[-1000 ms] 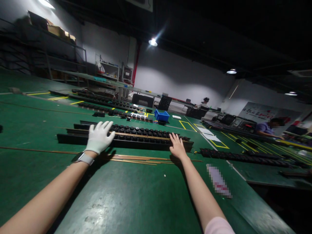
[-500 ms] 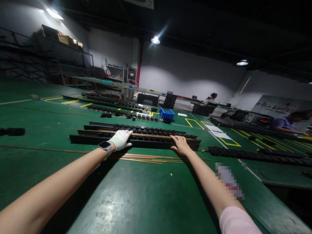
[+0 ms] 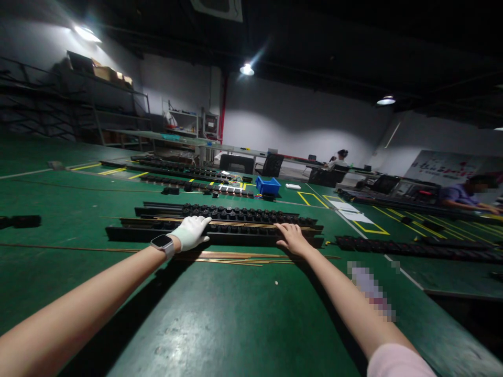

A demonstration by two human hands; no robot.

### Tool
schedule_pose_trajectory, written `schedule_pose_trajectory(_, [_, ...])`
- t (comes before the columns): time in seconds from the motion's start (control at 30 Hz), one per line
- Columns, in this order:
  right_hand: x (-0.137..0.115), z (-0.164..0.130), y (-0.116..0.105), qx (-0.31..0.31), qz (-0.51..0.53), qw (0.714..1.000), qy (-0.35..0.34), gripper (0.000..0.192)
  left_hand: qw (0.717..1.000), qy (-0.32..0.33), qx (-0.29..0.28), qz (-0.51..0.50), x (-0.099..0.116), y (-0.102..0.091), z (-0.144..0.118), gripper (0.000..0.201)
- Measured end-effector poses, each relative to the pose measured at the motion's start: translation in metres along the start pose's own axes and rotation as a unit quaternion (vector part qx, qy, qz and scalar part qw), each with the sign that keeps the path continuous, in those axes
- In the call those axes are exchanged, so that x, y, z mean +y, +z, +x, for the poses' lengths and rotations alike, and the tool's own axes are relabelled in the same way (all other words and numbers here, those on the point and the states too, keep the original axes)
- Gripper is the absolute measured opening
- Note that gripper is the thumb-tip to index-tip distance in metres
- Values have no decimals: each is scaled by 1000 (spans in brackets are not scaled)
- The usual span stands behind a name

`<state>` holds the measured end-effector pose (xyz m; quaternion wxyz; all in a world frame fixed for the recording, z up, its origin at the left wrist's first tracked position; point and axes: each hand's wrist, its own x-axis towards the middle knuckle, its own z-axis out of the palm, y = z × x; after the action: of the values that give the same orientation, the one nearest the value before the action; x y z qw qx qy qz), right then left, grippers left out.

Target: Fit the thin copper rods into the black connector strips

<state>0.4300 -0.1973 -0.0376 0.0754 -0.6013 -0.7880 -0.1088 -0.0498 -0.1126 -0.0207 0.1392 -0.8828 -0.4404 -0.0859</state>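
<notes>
A long black rail (image 3: pixel 239 239) lies crosswise in front of me on the green table (image 3: pixel 220 314). My left hand (image 3: pixel 191 232), in a white glove with a watch at the wrist, grips it left of the middle, fingers over the top and thumb at the front. Near the rail's right end, my bare right hand (image 3: pixel 293 238) grips it the same way. Thin brass-coloured rods (image 3: pixel 243 224) run along the top between the hands; whether the fingertips press on them is hidden. Behind stand more rails with a row of black round parts (image 3: pixel 251 213).
Loose brass rods (image 3: pixel 223 256) lie on the table just nearer to me. Farther back are a blue bin (image 3: pixel 268 186), more black strips (image 3: pixel 196 184) and white sheets (image 3: pixel 351 211). Another black strip (image 3: pixel 408 248) lies to the right. Two people sit farther off.
My left hand and the front rail's left end have shifted slightly to the left. My right hand has stayed nearly in place. The view has tilted up a little.
</notes>
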Motion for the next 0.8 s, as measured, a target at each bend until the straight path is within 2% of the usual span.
schedule_pose_trajectory(0.2, [-1, 2, -11, -21, 27, 999, 10, 85, 1000, -10, -10, -24, 2, -2, 2, 76])
schedule_pose_trajectory(0.43, [4, 22, -30, -68, 52, 996, 27, 100, 993, -62, -95, -45, -1, -25, 16, 115])
schedule_pose_trajectory(0.6, [4, 35, -41, -101, 10, 995, -3, 100, 989, -21, -141, -26, 1, -38, 32, 103])
schedule_pose_trajectory(0.8, [9, 38, -37, -117, 34, 992, -37, 97, 983, -23, -171, -62, 3, -33, 37, 97])
